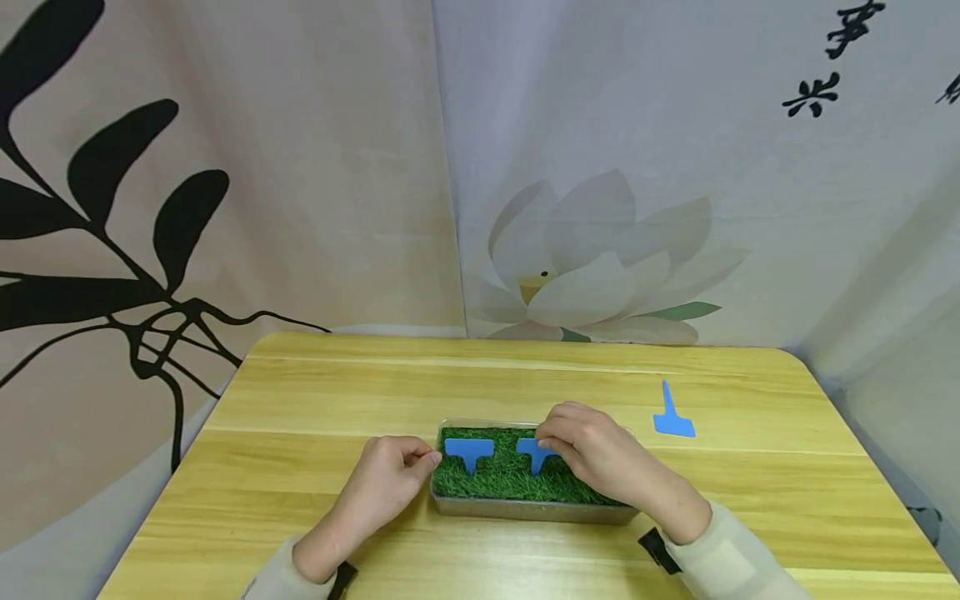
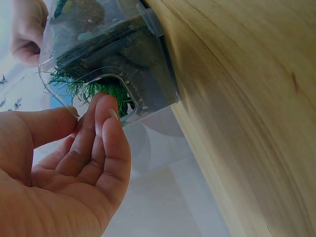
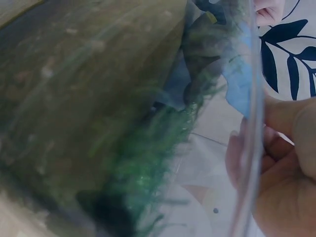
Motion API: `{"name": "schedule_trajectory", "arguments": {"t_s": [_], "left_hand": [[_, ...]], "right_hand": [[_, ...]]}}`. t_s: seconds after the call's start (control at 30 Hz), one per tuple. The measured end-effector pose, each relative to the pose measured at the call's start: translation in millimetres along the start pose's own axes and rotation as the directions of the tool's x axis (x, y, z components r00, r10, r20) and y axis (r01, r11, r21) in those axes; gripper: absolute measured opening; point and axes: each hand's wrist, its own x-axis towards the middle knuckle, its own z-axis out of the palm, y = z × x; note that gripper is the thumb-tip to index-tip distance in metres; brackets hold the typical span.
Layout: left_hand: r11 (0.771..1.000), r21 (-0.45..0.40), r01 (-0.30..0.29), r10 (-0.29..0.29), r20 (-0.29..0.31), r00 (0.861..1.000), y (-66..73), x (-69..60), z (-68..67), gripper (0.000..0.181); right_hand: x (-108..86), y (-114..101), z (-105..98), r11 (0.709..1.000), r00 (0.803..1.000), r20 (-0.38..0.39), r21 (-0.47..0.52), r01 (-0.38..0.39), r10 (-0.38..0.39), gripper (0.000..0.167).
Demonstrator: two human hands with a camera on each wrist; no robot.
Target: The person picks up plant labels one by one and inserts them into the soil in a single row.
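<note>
A clear rectangular box filled with green artificial grass sits on the table. Two blue T-shaped tags stand upright in the grass, one at the left and one near the middle. My right hand pinches the right end of the middle tag; the right wrist view shows thumb and fingers at the blue piece. At the box's left end, my left hand pinches the rim between thumb and fingertips, as the left wrist view shows the hand at the clear corner.
A third blue tag lies flat on the wooden table, right of the box and farther back. Behind the table hangs a light curtain printed with dark leaves and a pale flower.
</note>
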Motion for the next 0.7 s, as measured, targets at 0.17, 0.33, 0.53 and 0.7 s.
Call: {"name": "schedule_trajectory", "arguments": {"t_s": [0.17, 0.33, 0.53, 0.7], "left_hand": [[1.000, -0.004, 0.010, -0.010, 0.002, 1.000, 1.3, 0.2, 0.0, 0.018], [1.000, -0.001, 0.011, -0.011, 0.002, 1.000, 1.5, -0.2, -0.5, 0.017], [1.000, 0.001, 0.007, -0.007, 0.003, 1.000, 1.0, -0.2, -0.7, 0.019], [1.000, 0.008, -0.001, 0.001, 0.005, 1.000, 1.1, 0.0, -0.5, 0.018]], "right_hand": [[2.5, -1.5, 1.6, 1.000, 1.000, 0.017, -0.005, -0.001, 0.001, 0.017], [3.9, -2.4, 2.8, 1.000, 1.000, 0.030, -0.012, -0.005, 0.005, 0.014], [5.7, -2.1, 3.8, 1.000, 0.999, 0.036, -0.023, 0.011, -0.010, 0.006], [6.0, -2.0, 4.6, 1.000, 0.999, 0.046, -0.025, -0.002, 0.003, 0.010]]}}
